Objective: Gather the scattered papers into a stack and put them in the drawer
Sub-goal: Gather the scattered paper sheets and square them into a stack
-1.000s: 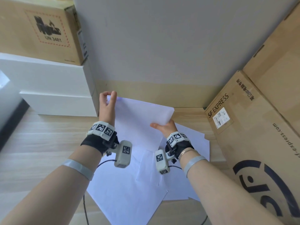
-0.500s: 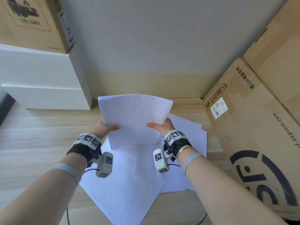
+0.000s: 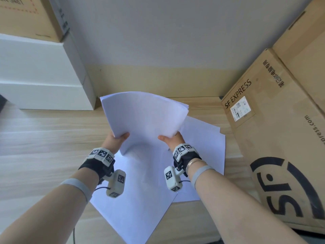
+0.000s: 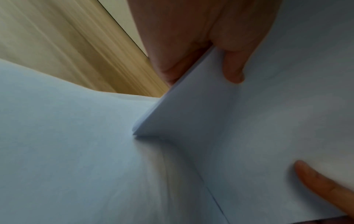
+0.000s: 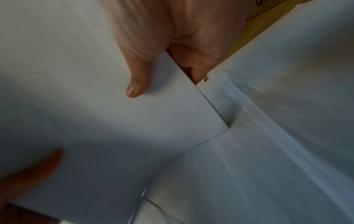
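A thin stack of white papers (image 3: 144, 117) stands almost upright, its lower edge touching the sheets lying on the wooden surface. My left hand (image 3: 117, 140) pinches its left edge, thumb in front. My right hand (image 3: 171, 138) pinches its right edge the same way. In the left wrist view the thumb presses the stack (image 4: 258, 121) against the fingers behind it. The right wrist view shows the stack (image 5: 95, 75) gripped likewise, its corner down on the loose sheets. More loose white sheets (image 3: 140, 199) lie fanned out under my wrists. No drawer is recognisable.
A large SF Express cardboard box (image 3: 274, 138) stands close on the right. White boxes (image 3: 44, 81) with a cardboard box (image 3: 29, 16) on top are stacked at the back left. A grey wall (image 3: 167, 41) runs behind. Bare wooden surface (image 3: 44, 138) lies left.
My left hand came down from the stack's top corner to its lower left edge. The stack now bows and stands on the loose sheets. The view tilted down slightly.
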Motion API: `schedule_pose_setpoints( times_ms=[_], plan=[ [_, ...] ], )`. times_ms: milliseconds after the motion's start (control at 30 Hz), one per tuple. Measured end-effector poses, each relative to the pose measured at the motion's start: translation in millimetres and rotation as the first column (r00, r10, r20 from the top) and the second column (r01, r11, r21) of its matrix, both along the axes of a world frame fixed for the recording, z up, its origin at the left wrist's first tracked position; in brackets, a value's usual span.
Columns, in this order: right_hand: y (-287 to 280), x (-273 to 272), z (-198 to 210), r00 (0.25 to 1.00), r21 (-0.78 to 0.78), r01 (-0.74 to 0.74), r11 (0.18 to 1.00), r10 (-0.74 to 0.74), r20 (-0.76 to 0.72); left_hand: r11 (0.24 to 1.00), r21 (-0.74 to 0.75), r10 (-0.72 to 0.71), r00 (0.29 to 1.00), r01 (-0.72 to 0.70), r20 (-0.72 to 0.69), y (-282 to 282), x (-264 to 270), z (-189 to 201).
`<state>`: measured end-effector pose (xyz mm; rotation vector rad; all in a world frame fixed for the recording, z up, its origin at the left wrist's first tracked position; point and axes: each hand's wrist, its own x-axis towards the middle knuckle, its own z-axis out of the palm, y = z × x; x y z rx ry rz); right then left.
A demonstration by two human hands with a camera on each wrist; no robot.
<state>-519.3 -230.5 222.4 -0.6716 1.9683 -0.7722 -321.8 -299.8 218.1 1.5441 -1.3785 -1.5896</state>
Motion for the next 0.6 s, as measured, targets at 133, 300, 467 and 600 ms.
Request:
schedule_pose_setpoints(
  times_ms=[133, 300, 467, 600],
  plan=[
    [-9.6, -3.9, 15.8, 0.999, -0.1, 0.035, 0.994, -0.037, -0.013, 1.0, 0.015, 0.0, 1.0, 0.0, 0.031, -14.8, -2.7, 8.8],
    [-19.2, 1.3, 21.4, 0.993, -0.081, -0.109, 0.991, 0.105, -0.045, 0.997, 0.046, 0.056, 0.997, -0.059, 0.045, -21.4, 7.4, 7.4],
    [-15.9, 18.8, 5.7, 0.961, -0.016, -0.269, 0.963, 0.267, -0.076, 0.988, 0.118, 0.074, 0.981, -0.097, 0.179, -5.1, 40.3, -11.7],
    [-7.5, 33.6, -15.3, 0.979, 0.006, -0.197, 0.98, 0.197, -0.055, 0.975, 0.14, 0.13, 0.958, -0.17, 0.256, 6.9, 71.8, -21.0]
  ],
)
